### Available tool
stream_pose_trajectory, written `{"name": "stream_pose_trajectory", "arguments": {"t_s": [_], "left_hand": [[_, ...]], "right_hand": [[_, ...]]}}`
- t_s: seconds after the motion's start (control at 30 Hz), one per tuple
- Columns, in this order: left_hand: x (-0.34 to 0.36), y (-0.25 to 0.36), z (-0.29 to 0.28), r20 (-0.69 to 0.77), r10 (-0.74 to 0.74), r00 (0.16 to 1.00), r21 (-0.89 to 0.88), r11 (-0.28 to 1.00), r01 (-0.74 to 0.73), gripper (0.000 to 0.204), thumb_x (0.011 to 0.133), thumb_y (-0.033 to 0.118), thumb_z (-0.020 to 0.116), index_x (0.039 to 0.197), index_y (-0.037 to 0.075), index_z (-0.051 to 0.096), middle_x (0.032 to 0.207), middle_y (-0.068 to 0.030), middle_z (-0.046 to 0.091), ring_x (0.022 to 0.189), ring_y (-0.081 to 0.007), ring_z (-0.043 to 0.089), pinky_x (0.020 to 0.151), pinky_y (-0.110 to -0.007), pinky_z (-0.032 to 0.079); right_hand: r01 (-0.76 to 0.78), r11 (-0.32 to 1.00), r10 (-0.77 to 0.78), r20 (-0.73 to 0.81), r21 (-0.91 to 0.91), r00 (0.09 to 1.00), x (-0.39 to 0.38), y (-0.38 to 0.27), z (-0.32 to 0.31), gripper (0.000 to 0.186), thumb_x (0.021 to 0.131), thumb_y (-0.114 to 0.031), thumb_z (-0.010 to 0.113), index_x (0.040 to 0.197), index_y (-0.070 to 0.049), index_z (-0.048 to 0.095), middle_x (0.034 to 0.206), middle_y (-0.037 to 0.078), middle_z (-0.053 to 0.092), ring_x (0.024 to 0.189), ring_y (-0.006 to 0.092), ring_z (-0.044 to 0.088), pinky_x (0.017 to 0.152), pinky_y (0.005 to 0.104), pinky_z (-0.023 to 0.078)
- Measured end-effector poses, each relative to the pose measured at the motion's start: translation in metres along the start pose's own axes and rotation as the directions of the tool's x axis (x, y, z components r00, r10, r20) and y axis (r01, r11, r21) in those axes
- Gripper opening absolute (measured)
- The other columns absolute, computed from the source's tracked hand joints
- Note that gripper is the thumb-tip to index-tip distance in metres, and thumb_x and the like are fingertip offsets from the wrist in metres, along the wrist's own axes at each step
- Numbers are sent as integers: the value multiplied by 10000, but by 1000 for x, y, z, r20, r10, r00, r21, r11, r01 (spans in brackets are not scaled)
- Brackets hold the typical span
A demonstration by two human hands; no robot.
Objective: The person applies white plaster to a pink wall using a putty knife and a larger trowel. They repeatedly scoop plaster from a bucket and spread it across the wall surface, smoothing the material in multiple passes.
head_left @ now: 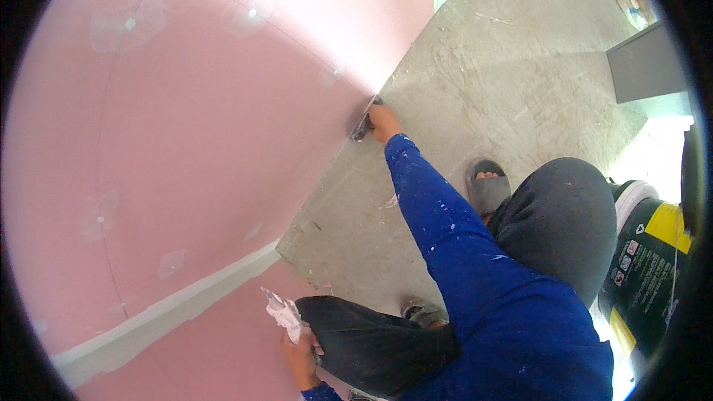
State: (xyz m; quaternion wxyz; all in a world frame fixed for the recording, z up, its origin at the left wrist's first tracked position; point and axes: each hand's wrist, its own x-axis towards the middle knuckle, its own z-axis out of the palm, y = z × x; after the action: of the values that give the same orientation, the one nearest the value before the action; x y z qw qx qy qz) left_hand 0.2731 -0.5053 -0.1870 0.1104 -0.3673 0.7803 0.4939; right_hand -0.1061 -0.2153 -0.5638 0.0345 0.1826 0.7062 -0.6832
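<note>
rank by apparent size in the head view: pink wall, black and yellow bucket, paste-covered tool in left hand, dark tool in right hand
Pink wall
Bucket
Paste-covered tool in left hand
Dark tool in right hand
Tools' real sizes unsure.

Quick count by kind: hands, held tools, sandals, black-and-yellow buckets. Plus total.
Hands: 2 (left hand, right hand)
Held tools: 2 (compound-smeared tool, dark tool)
Sandals: 2 (fully showing sandal, partly hidden sandal)
Black-and-yellow buckets: 1 (bucket)
Total: 7
</note>
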Motion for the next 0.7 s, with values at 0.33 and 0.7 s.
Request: {"name": "stream_pose_trajectory", "arguments": {"t_s": [0.33,0.7], "left_hand": [[-5,14,2,32,18,999,25,1000,-18,180,925,103,630,1065,-4,597,702,-50,571,526,-138,537,448,-279,461],[-5,11,5,7,-14,1000,-15,1000,14,204,925,116,664,1073,-4,591,716,-45,576,541,-131,545,448,-276,462]], "right_hand": [[-375,736,496,-71,564,866,-35,-42,-2,316,906,-107,589,1187,25,648,994,125,684,875,253,650,735,452,526],[-329,638,474,-19,696,880,-24,-58,-1,261,903,-170,643,1071,22,696,942,129,706,921,275,696,760,439,537]]}}
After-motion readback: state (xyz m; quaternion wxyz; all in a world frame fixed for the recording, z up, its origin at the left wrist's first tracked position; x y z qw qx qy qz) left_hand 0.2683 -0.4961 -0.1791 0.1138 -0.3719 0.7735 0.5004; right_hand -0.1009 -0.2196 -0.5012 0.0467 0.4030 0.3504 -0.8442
